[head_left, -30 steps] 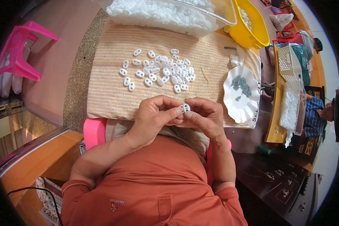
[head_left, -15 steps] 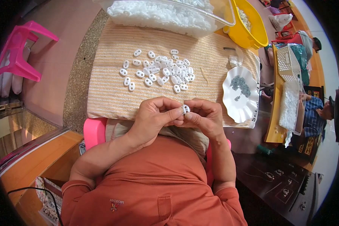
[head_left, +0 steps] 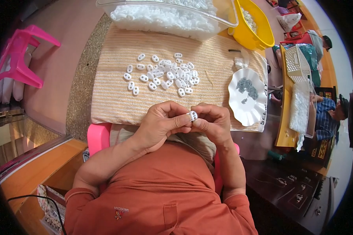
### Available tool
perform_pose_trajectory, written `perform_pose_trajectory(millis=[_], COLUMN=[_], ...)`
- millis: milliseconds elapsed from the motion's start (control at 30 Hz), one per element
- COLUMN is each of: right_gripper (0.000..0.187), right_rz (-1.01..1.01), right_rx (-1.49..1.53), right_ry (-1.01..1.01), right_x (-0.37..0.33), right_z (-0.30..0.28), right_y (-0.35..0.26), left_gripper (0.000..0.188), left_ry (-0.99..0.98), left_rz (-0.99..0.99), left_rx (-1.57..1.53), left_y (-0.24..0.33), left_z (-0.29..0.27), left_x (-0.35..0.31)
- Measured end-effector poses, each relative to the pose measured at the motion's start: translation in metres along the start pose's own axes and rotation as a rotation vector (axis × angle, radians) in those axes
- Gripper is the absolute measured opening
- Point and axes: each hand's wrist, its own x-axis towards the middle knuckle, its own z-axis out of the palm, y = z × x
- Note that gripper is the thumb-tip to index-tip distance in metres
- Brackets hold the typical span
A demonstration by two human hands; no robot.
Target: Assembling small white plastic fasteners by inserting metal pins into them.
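Plate (head_left: 247,111) shifted leftward in view; left hand (head_left: 162,122), right hand (head_left: 214,122) angled inward, pinching white two-holed piece (head_left: 194,115)

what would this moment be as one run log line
left hand: pinching white piece | right hand: pinching same white piece | loose pieces: on towel | plate: holding grey bits

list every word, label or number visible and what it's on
Wording isn't copied here, only located:
Orange-red shirt: small lettering beside an emblem.
Striped cloth: dark letters along its right edge.
Dark panel, far right: gold marks, too small to read.
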Motion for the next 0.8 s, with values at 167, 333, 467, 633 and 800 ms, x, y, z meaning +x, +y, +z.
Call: perform_pose_trajectory(millis=[167,333,467,633,800], right_gripper=[0.026,0.026,0.028,0.028,0.028], right_rz=[-0.094,-0.094,-0.077,-0.155,-0.188], right_rx=[-0.024,0.019,0.015,-0.052,-0.086], right_ry=[-0.049,-0.040,-0.001,-0.013,-0.017], right_x=[0.003,0.003,0.000,0.000,-0.001], right_z=[0.000,0.005,0.010,0.011,0.014], right_y=[0.002,0.001,0.000,0.001,0.003], left_gripper=[0.013,0.010,0.009,0.009,0.008], left_ry=[-0.028,-0.098,-0.109,-0.096,-0.108], left_rz=[-0.029,-0.009,0.003,0.042,0.089], left_rx=[0.007,-0.029,0.001,0.026,0.037], left_y=[0.004,0.002,0.000,-0.001,-0.004], left_z=[0.003,0.002,-0.001,0.003,0.003], left_x=[0.000,0.000,-0.001,-0.004,-0.003])
